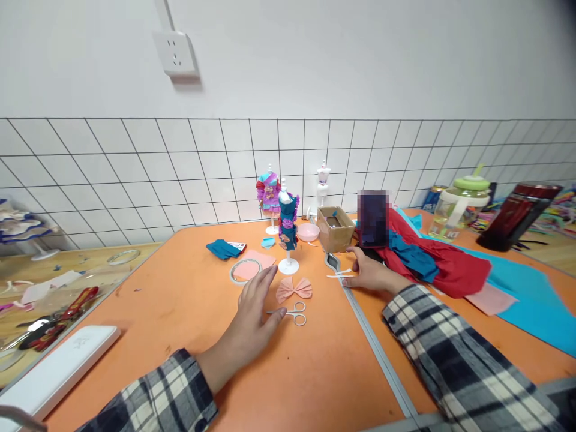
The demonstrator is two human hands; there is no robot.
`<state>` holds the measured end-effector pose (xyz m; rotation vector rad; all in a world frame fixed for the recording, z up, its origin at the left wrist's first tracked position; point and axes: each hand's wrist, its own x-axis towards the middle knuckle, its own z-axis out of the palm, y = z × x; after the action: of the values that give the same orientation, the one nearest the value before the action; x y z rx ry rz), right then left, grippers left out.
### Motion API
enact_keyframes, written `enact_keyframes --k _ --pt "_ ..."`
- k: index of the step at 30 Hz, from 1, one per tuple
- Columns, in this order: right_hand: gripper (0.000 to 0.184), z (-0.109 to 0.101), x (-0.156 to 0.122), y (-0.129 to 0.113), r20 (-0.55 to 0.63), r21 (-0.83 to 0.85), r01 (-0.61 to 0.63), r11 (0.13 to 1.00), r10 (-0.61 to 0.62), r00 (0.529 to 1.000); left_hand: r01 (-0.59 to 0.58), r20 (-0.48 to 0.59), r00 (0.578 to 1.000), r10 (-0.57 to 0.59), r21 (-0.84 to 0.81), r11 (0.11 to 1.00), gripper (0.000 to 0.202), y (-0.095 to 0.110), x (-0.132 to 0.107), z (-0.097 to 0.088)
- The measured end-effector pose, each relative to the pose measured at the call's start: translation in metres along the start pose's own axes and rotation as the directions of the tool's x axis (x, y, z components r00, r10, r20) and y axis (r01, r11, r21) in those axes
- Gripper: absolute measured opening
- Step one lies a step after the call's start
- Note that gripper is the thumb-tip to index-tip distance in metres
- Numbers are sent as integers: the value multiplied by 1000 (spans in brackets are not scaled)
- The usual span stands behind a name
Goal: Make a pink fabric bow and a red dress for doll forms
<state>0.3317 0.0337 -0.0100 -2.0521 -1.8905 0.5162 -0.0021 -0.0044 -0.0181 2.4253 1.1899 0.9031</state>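
My left hand (pixel 258 312) hovers with fingers stretched out and nothing in it. Its thumb is beside a small pair of scissors (pixel 297 313) with white ring handles. Just past them lies a pink pleated fabric bow (pixel 294 290). Behind the bow, a miniature mannequin (pixel 288 222) in a teal dress with purple trim stands upright on a white base. My right hand (pixel 371 273), thumb and fingers apart, rests at the right of the table seam. Its thumb is close to thin white strips (pixel 341 274); whether they touch, I cannot tell. A small cardboard box (pixel 335 231) stands beyond its fingertips.
A dressed mannequin (pixel 270 195), a bare one (pixel 323 180) and a pink bowl (pixel 308 232) stand behind. Left are a tape roll (pixel 245 272) and teal cloth (pixel 223 249). Right are a dark-screened phone (pixel 374 219), red fabric (pixel 459 268), a lidded jug (pixel 459 207) and a dark flask (pixel 517 217).
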Motion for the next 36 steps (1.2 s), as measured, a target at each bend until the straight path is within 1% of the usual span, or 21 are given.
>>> enact_keyframes --k 1,2,3,4,6,7,9,10,11,12,13,14,15,17,19,21,23,26,29,33,36 --pt "85 -1 0 2 -47 66 24 998 -21 999 -2 -1 1000 2 -3 1000 69 0 0 -1" --pt "79 -2 0 4 -123 130 54 990 -38 992 -5 -4 1000 5 -7 1000 69 0 0 -1" --pt "70 -4 0 5 -220 183 91 979 -50 974 -6 -11 1000 6 -13 1000 68 1 1 -2" --pt "60 -6 0 4 -324 214 133 968 -58 944 -5 -22 1000 4 -24 1000 66 1 1 -4" --pt "39 -6 -3 -4 -500 220 237 946 -99 860 8 -50 999 -11 -62 998 58 4 3 -5" --pt "30 -3 -7 -12 -561 215 305 928 -138 816 23 -58 998 -28 -88 996 50 5 5 -5" --pt "18 11 -16 -36 -641 188 458 869 -245 727 81 -51 995 -91 -164 983 30 7 7 -3" --pt "17 21 -22 -51 -670 173 531 830 -296 681 121 -30 991 -131 -224 967 25 8 9 -1" --pt "18 33 -28 -67 -689 141 586 798 -346 637 167 0 985 -175 -299 940 26 8 10 0" --pt "20 45 -33 -84 -679 72 628 775 -423 600 212 25 975 -220 -384 899 29 8 10 2" --pt "24 57 -38 -99 -646 -40 664 747 -526 553 251 37 963 -265 -470 846 34 7 11 3" --pt "29 66 -41 -112 -583 -182 695 696 -646 494 281 40 949 -312 -550 786 40 5 11 4" --pt "33 72 -43 -122 -521 -298 710 638 -732 439 301 36 934 -356 -617 727 45 3 11 3" --pt "35 78 -44 -131 -455 -448 701 555 -816 355 320 13 901 -433 -694 645 54 -1 12 -2" --pt "35 74 -43 -129 -455 -509 681 526 -837 305 339 1 882 -470 -694 635 56 -2 11 -10" --pt "36 68 -44 -121 -450 -536 673 510 -847 284 353 -8 881 -472 -652 670 53 0 11 -18" --pt "36 62 -46 -116 -425 -548 680 488 -862 276 356 0 893 -450 -612 706 50 3 11 -23" --pt "39 61 -49 -114 -412 -533 696 480 -866 282 312 16 930 -367 -560 768 44 5 11 -22" --pt "44 63 -50 -116 -398 -503 715 486 -864 308 251 3 957 -289 -504 826 38 3 12 -17" --pt "49 64 -50 -118 -361 -465 743 481 -870 337 246 2 960 -280 -485 839 35 3 12 -17" --pt "49 62 -51 -117 -355 -428 763 485 -866 352 230 26 967 -254 -514 826 33 8 12 -19"
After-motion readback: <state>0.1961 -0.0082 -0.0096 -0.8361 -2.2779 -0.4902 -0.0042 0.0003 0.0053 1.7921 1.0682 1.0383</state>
